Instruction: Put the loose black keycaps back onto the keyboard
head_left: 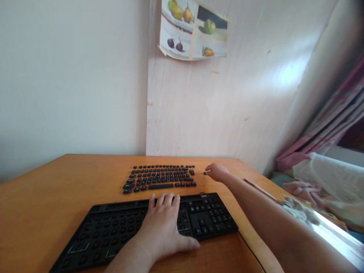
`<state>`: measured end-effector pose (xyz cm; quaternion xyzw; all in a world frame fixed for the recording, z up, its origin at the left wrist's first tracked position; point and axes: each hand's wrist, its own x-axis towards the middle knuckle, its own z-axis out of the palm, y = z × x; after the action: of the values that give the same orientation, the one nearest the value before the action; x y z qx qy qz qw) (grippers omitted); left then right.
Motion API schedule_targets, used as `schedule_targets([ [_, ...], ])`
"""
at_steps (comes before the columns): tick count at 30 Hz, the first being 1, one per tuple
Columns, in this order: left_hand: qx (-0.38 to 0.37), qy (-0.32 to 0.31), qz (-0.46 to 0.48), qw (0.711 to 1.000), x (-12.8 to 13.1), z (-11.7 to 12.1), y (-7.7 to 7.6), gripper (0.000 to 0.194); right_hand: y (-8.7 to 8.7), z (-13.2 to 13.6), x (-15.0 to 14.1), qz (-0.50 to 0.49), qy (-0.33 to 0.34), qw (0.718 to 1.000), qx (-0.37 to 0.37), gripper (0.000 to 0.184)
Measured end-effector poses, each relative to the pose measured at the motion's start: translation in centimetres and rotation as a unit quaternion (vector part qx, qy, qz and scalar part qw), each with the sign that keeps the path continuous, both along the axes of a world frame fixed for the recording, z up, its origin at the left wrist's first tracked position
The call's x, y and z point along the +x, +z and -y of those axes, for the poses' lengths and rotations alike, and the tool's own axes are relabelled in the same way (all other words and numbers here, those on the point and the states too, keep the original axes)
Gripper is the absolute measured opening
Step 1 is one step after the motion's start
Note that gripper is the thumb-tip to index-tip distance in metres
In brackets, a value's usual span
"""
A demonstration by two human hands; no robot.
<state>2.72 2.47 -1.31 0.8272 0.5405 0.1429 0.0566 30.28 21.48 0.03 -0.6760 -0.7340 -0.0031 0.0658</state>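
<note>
A black keyboard (216, 223) lies on the desk, most of its left and middle part stripped to bare key sockets, while the number pad and arrow keys still have caps. My left hand (163, 227) spans it from above, fingertips at the far edge and thumb along the near edge. Beyond it, loose black keycaps lie in rows, with the space bar (160, 186) in the front row. Right of those rows, my right hand (217, 172) reaches out low over the desk, fingers closed at a small black keycap (205, 173).
The orange wooden desk (42, 197) meets the wall at the back. A cable (251, 252) runs from the keyboard's right side. A thin stick (260, 189) lies along the right edge, near crumpled cloth (298, 212). Fruit paintings (193, 45) hang on the wall.
</note>
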Motion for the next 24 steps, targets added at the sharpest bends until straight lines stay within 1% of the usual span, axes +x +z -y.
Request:
schedule_targets([
  [6,0.001,-0.003,0.005,1.0,0.0,0.0,0.0,0.124,-0.1,-0.4,-0.8,0.021,-0.002,1.0,-0.015,0.026],
  [9,0.0,-0.003,0.006,1.0,0.1,0.1,0.1,0.124,-0.3,-0.4,-1.0,0.023,-0.006,1.0,-0.017,0.024],
  [14,-0.009,0.0,0.0,1.0,0.1,0.3,0.6,0.125,-0.5,0.5,-1.2,0.011,0.009,1.0,-0.017,0.022],
  [17,-0.013,-0.001,-0.003,1.0,0.2,0.3,0.7,0.126,0.3,1.9,-1.4,-0.012,0.045,0.999,-0.015,0.021],
  [20,-0.012,-0.004,-0.005,1.0,0.2,0.3,0.5,0.126,1.7,4.3,-2.0,-0.045,0.097,0.994,-0.008,0.023],
  [21,-0.01,-0.005,-0.005,1.0,0.2,0.3,0.4,0.127,2.1,5.3,-2.2,-0.062,0.122,0.991,-0.006,0.024],
  [23,-0.007,-0.005,-0.006,1.0,0.2,0.2,0.3,0.127,2.9,7.3,-2.9,-0.123,0.191,0.974,0.001,0.023],
  [24,-0.004,-0.005,-0.006,1.0,0.2,0.2,0.3,0.128,3.1,8.3,-3.2,-0.139,0.221,0.965,0.001,0.022],
])
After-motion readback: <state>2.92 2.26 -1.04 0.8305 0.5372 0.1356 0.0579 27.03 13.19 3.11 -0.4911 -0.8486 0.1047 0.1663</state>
